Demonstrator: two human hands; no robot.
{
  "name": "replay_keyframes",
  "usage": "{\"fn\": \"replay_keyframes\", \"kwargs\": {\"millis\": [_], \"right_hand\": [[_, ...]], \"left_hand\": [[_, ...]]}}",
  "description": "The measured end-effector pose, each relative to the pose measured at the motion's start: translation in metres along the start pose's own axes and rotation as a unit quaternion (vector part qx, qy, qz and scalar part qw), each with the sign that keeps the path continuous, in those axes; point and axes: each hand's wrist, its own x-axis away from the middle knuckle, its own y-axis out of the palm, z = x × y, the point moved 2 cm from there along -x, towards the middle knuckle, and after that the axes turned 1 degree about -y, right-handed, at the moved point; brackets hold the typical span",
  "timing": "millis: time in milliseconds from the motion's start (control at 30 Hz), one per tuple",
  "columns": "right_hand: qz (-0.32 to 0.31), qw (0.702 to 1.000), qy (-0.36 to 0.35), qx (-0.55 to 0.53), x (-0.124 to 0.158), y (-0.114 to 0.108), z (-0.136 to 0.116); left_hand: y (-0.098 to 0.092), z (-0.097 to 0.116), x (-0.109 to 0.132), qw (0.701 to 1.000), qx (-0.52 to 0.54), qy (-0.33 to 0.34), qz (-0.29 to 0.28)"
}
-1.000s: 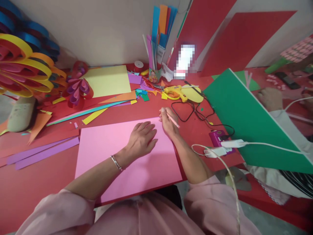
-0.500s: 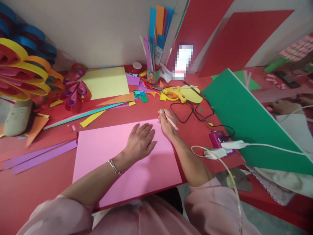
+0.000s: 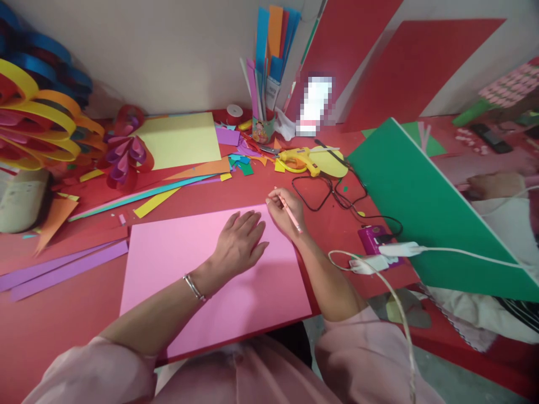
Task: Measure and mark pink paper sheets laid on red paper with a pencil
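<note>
A large pink sheet (image 3: 189,269) lies on the red table (image 3: 63,314) in front of me. My left hand (image 3: 241,242) rests flat on the sheet's upper middle, fingers spread, a bracelet on the wrist. My right hand (image 3: 286,212) is closed round a thin pink pencil (image 3: 289,216) at the sheet's top right corner, tip toward the paper edge.
A yellow glue gun (image 3: 300,159) and black cable lie behind my right hand. A green board (image 3: 421,196) leans at the right, with a purple device (image 3: 373,237) and white plugs beside it. Paper strips, scraps, a yellow sheet (image 3: 179,140) and a cup of strips (image 3: 261,130) crowd the back. Another person's hand (image 3: 492,184) is at far right.
My right hand with the pencil has shifted slightly left toward the sheet's corner. The left hand stays flat on the sheet.
</note>
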Motion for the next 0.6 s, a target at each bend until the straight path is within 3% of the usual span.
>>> {"fn": "replay_keyframes", "kwargs": {"millis": [600], "right_hand": [[0.0, 1.0, -0.002, -0.002, -0.0011, -0.0009, -0.0021]], "left_hand": [[-0.0008, -0.0007, -0.0022, 1.0, 0.01, 0.007, -0.002]]}}
